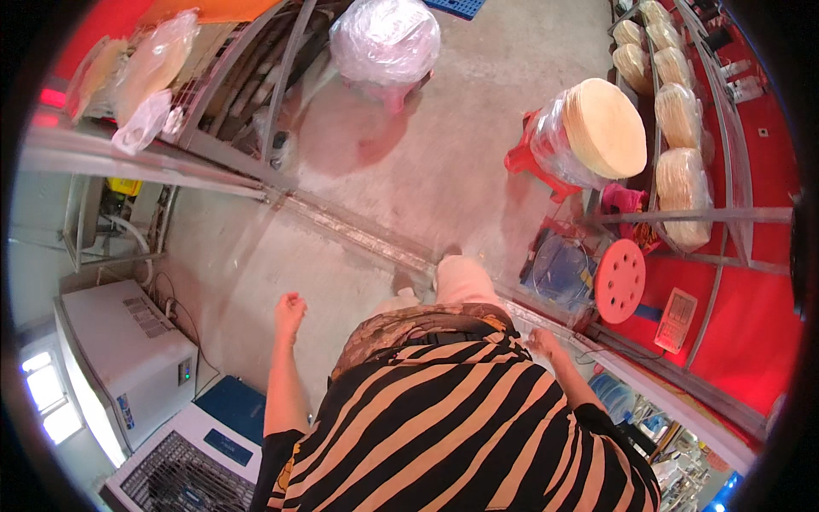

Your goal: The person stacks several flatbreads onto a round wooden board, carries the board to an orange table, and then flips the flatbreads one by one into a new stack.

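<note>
My left hand (pixel 291 317) hangs beside my body above the concrete floor, its fingers loosely bent and nothing in it. On the other side, my right hand (pixel 544 345) is held near my waist, also without anything in it. A metal floor track (pixel 358 230) runs across a doorway at my feet. Beyond it, a stack of thin round flatbreads (pixel 604 128), partly in clear plastic, rests on a red plastic stool (pixel 523 150). Farther off, a large bundle wrapped in clear film (pixel 384 41) sits on another stool (pixel 391 96).
Metal shelving (pixel 723 217) on the right holds several bagged flatbread stacks (pixel 681 192). A scale with a round perforated plate (pixel 620 281) and keypad (pixel 676 320) stands below. White machines (pixel 128 358) with cables occupy the left. Bagged flatbreads (pixel 150 64) lie upper left.
</note>
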A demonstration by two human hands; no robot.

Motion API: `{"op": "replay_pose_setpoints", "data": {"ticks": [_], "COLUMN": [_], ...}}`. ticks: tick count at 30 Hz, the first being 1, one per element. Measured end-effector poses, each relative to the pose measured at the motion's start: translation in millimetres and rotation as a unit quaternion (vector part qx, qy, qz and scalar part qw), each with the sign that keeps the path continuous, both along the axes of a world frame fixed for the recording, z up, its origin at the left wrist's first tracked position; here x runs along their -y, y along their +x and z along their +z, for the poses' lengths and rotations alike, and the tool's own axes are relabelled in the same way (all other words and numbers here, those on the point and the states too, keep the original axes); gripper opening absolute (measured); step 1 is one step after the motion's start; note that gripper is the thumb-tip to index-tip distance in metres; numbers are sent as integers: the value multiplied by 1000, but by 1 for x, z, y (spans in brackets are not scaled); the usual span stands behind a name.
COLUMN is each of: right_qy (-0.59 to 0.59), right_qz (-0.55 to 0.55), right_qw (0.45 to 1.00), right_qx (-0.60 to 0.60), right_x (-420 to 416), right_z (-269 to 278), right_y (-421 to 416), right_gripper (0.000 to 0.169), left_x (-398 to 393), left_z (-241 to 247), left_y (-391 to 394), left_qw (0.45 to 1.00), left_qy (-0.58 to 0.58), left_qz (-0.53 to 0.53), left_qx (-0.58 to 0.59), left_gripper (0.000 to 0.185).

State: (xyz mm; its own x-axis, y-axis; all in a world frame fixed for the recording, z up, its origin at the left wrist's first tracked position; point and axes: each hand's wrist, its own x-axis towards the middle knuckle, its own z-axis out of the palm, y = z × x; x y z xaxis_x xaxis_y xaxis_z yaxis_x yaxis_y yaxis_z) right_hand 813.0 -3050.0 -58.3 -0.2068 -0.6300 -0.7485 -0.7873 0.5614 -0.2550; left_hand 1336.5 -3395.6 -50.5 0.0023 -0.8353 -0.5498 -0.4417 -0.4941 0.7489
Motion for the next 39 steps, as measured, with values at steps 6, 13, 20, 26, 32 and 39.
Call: {"op": "replay_pose_setpoints", "data": {"ticks": [6,13,20,26,32,39], "right_qy": [62,-145,-218,-185,-315,-365], "right_qz": [-153,-114,106,-19,123,174], "right_qw": [983,983,967,981,940,914], "right_qx": [78,-6,-76,45,38,-8], "right_x": [86,306,521,715,899,1129], "right_z": [-4,-35,-45,-34,-39,-118], "right_y": [-67,-205,-319,-313,-321,-314], "right_gripper": [25,28,21,38,58,68], "left_x": [83,88,292,459,606,729], "left_z": [-26,-114,-45,-27,-63,-129], "left_y": [-83,-174,-307,-415,-501,-530], "left_qw": [999,961,997,976,950,947], "left_qy": [32,158,-61,-137,-198,-87], "left_qz": [-9,-127,-18,-148,-212,-216], "left_qx": [24,189,37,80,116,220], "left_gripper": [29,28,30,37,50,69]}}
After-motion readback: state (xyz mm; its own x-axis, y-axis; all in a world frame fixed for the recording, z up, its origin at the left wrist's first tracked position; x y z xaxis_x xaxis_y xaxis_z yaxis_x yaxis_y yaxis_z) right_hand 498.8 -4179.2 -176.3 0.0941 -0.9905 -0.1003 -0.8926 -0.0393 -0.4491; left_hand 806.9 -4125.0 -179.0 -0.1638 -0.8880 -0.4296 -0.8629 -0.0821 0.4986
